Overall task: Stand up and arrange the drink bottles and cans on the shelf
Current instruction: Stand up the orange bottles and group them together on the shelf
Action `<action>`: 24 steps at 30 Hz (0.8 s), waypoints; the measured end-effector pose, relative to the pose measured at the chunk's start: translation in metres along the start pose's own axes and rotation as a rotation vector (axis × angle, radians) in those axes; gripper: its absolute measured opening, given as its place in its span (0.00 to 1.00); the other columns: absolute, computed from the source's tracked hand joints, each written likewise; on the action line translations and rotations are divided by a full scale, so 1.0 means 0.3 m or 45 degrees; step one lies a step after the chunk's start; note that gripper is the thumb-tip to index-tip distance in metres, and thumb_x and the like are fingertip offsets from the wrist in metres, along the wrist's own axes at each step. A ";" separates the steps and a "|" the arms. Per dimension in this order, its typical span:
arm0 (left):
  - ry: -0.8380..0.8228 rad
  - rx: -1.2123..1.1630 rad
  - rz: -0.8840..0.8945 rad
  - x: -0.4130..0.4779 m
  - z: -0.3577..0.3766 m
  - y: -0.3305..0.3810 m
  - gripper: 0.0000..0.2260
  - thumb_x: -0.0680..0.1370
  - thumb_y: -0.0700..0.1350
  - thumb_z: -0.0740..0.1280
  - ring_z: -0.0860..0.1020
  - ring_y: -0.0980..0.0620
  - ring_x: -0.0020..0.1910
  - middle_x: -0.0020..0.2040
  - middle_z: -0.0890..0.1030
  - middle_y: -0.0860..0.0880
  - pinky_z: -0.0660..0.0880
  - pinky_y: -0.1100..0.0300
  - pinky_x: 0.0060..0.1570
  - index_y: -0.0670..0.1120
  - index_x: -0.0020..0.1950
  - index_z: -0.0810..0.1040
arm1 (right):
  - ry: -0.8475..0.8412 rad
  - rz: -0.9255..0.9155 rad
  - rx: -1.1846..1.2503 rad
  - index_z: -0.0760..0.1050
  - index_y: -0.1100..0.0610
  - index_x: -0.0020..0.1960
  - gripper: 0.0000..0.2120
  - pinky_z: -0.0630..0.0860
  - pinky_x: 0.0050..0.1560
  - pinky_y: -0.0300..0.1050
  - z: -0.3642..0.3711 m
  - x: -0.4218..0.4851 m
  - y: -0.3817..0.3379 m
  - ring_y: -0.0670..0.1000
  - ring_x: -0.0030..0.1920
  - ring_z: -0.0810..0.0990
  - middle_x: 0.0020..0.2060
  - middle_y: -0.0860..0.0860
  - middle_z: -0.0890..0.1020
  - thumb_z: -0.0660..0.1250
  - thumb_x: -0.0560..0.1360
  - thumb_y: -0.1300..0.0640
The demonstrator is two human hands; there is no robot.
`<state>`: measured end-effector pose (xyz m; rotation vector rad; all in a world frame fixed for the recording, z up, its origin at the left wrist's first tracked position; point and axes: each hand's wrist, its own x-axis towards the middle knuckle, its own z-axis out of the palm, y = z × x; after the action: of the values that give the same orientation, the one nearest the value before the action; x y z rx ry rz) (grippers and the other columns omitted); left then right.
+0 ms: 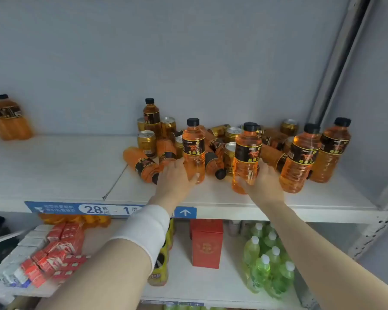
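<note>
Two upright orange bottles are in hand right now, both on the upper shelf (54, 171) near its front edge. The left hand (175, 175) is wrapped around the lower half of the left bottle (193, 151), and the right hand (264, 182) grips the lower half of the right bottle (246, 157). Both stand cap up, long axis vertical, black labels facing the camera.

To the right of those, two more bottles (300, 159) of the same drink stand upright side by side, leaning a bit in the wide-angle view. Behind the hands it's a jumble. A fallen bottle (141, 164) lies on its side just left of the left hand, long axis running diagonally from back-left to front-right, cap end toward the front. Another tipped bottle (213, 162) lies between the two held ones, its black cap pointing at the front edge. Gold cans (146, 143) stand upright among them, and a darker bottle (151, 115) stands at the back. Far left, a pair of bottles (9, 117) stands well apart from the pile.

A blue label strip (87, 209) runs along the shelf's front edge. On the lower shelf sit a red box (206, 242), a pack of green bottles (267, 265) and red cartons (58, 249).
</note>
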<state>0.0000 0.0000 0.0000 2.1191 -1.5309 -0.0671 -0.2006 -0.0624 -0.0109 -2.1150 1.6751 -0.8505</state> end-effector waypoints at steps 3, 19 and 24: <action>0.082 -0.375 0.049 0.092 0.021 -0.043 0.30 0.74 0.56 0.67 0.69 0.47 0.68 0.69 0.71 0.47 0.69 0.51 0.66 0.47 0.72 0.62 | 0.128 0.063 0.170 0.61 0.59 0.71 0.40 0.69 0.64 0.56 0.071 0.022 0.025 0.59 0.67 0.67 0.66 0.58 0.71 0.71 0.67 0.42; -0.044 -0.943 0.065 0.294 0.000 -0.043 0.27 0.70 0.51 0.72 0.73 0.57 0.59 0.59 0.75 0.55 0.70 0.62 0.57 0.50 0.67 0.68 | 0.191 0.193 0.515 0.69 0.57 0.64 0.31 0.72 0.49 0.41 0.126 0.074 0.056 0.48 0.49 0.76 0.54 0.51 0.80 0.76 0.65 0.52; 0.008 -0.943 0.051 0.256 -0.028 -0.033 0.24 0.70 0.50 0.73 0.75 0.56 0.58 0.56 0.77 0.57 0.72 0.59 0.58 0.51 0.64 0.71 | 0.085 0.131 0.553 0.73 0.55 0.60 0.29 0.77 0.52 0.47 0.096 0.063 0.059 0.50 0.50 0.79 0.51 0.50 0.82 0.76 0.63 0.49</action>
<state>0.0391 -0.0636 0.0225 1.4908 -1.2722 -0.5265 -0.1937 -0.0885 -0.0385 -1.7111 1.4520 -1.1428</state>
